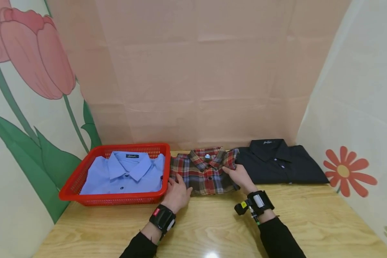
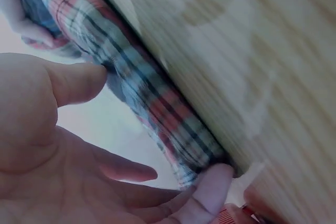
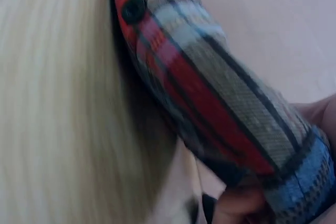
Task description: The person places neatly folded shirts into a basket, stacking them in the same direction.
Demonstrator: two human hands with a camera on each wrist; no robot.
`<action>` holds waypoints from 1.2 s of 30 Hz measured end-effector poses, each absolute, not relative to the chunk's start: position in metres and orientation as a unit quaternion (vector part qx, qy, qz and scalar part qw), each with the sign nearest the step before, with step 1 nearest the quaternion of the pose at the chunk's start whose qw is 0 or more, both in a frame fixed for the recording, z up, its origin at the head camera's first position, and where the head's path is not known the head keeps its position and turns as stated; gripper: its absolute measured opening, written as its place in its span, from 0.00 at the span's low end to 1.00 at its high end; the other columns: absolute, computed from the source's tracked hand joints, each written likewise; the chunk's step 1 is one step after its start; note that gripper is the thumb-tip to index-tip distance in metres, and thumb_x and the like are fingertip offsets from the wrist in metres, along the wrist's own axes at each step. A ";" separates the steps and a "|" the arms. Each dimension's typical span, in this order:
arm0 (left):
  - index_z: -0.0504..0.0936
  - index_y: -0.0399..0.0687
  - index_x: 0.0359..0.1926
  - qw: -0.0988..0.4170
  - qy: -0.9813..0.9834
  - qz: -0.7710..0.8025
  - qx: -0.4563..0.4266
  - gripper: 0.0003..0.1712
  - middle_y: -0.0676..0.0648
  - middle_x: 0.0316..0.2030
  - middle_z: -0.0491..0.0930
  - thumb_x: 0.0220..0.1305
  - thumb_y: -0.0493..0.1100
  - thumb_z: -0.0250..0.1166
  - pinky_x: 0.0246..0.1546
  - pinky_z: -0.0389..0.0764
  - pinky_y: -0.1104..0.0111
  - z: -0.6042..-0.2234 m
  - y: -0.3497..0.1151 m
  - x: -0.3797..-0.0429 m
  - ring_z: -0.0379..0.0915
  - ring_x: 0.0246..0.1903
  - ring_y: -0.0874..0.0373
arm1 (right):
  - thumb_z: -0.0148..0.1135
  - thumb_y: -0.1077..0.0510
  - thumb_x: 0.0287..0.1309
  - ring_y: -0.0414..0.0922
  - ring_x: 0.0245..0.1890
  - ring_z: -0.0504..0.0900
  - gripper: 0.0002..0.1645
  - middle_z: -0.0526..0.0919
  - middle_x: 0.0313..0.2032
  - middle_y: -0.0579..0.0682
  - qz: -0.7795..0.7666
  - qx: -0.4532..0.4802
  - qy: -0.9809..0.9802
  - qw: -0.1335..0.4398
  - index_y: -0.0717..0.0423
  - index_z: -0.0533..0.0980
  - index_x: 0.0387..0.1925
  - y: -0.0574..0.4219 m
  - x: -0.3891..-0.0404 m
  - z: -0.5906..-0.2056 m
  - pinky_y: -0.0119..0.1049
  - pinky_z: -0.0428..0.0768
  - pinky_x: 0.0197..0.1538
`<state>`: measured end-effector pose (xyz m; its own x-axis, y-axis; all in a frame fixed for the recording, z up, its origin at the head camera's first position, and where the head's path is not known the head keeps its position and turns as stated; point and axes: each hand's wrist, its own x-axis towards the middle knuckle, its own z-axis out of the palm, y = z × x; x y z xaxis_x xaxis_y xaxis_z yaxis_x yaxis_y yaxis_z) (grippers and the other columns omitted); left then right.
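Black sleeves [image 1: 280,238] lie over the wooden counter [image 1: 209,222], where a folded plaid shirt [image 1: 201,181] sits between a red basket [image 1: 116,199] holding a blue shirt [image 1: 124,179] and a black shirt [image 1: 277,170]; the right hand [image 1: 242,176] has its grip clamped on the plaid's right edge, while the left hand [image 1: 177,195], thumb and fingers apart, touches its left end

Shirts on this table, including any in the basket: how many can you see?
3: a light blue shirt in the red basket, a plaid shirt in the middle, gripped by the right hand, and a dark shirt on the right. Others could be hidden underneath.
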<state>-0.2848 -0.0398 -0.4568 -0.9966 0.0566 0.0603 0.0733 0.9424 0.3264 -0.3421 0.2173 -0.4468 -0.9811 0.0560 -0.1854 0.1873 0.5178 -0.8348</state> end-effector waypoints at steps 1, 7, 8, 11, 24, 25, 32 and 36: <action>0.57 0.28 0.71 0.017 -0.985 -0.169 -0.034 0.46 0.19 0.63 0.62 0.69 0.59 0.58 0.65 0.66 0.48 -0.457 -0.040 -0.285 0.64 0.62 0.29 | 0.52 0.38 0.68 0.63 0.68 0.64 0.39 0.66 0.66 0.66 -0.485 0.059 0.870 0.070 0.65 0.64 0.65 0.221 -0.342 -0.447 0.60 0.65 0.66; 0.55 0.27 0.71 -0.008 -0.974 -0.224 -0.039 0.46 0.17 0.56 0.68 0.68 0.57 0.60 0.55 0.75 0.47 -0.456 -0.044 -0.285 0.74 0.51 0.31 | 0.52 0.45 0.70 0.66 0.71 0.58 0.37 0.61 0.70 0.66 -0.474 0.015 0.873 0.114 0.63 0.62 0.70 0.245 -0.340 -0.440 0.63 0.60 0.68; 0.55 0.27 0.71 -0.008 -0.973 -0.228 -0.042 0.46 0.18 0.55 0.69 0.68 0.57 0.60 0.52 0.76 0.47 -0.456 -0.044 -0.285 0.76 0.49 0.32 | 0.53 0.45 0.70 0.66 0.70 0.60 0.36 0.63 0.69 0.66 -0.465 0.010 0.877 0.121 0.64 0.63 0.69 0.248 -0.339 -0.439 0.63 0.62 0.67; 0.56 0.26 0.70 0.000 -0.973 -0.225 -0.050 0.46 0.20 0.53 0.72 0.67 0.56 0.62 0.47 0.79 0.48 -0.455 -0.044 -0.283 0.78 0.43 0.34 | 0.55 0.47 0.68 0.62 0.54 0.74 0.31 0.76 0.52 0.64 -0.452 0.006 0.882 0.133 0.66 0.69 0.62 0.255 -0.340 -0.437 0.56 0.72 0.58; 0.50 0.24 0.72 -0.015 -0.964 -0.254 -0.073 0.52 0.26 0.49 0.79 0.66 0.57 0.62 0.37 0.79 0.52 -0.452 -0.043 -0.281 0.81 0.36 0.40 | 0.51 0.48 0.67 0.67 0.65 0.61 0.41 0.60 0.66 0.73 -0.428 0.046 0.893 0.132 0.72 0.54 0.69 0.252 -0.337 -0.436 0.61 0.65 0.64; 0.49 0.24 0.72 -0.024 -0.962 -0.263 -0.073 0.51 0.26 0.52 0.77 0.67 0.57 0.62 0.39 0.79 0.52 -0.452 -0.043 -0.281 0.81 0.40 0.39 | 0.53 0.46 0.67 0.66 0.64 0.65 0.39 0.64 0.64 0.72 -0.426 0.041 0.895 0.127 0.71 0.59 0.67 0.250 -0.337 -0.437 0.60 0.67 0.63; 0.52 0.23 0.70 0.021 -0.949 -0.289 -0.120 0.45 0.21 0.59 0.68 0.64 0.43 0.66 0.54 0.76 0.50 -0.457 -0.038 -0.284 0.72 0.55 0.32 | 0.61 0.40 0.63 0.57 0.52 0.74 0.29 0.73 0.47 0.61 -0.422 0.020 0.900 0.111 0.63 0.69 0.45 0.246 -0.333 -0.443 0.48 0.73 0.51; 0.53 0.27 0.72 0.036 -0.939 -0.308 -0.146 0.42 0.23 0.60 0.66 0.63 0.35 0.63 0.53 0.78 0.54 -0.457 -0.037 -0.285 0.72 0.57 0.37 | 0.59 0.43 0.66 0.65 0.64 0.63 0.44 0.59 0.65 0.71 -0.429 0.022 0.895 0.123 0.71 0.55 0.66 0.246 -0.331 -0.443 0.58 0.69 0.61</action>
<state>-0.2852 -0.0367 -0.4566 -0.9546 0.2528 0.1576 0.2970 0.7675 0.5681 -0.3312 0.2457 -0.4432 -0.9689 -0.0659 -0.2387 0.1447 0.6316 -0.7616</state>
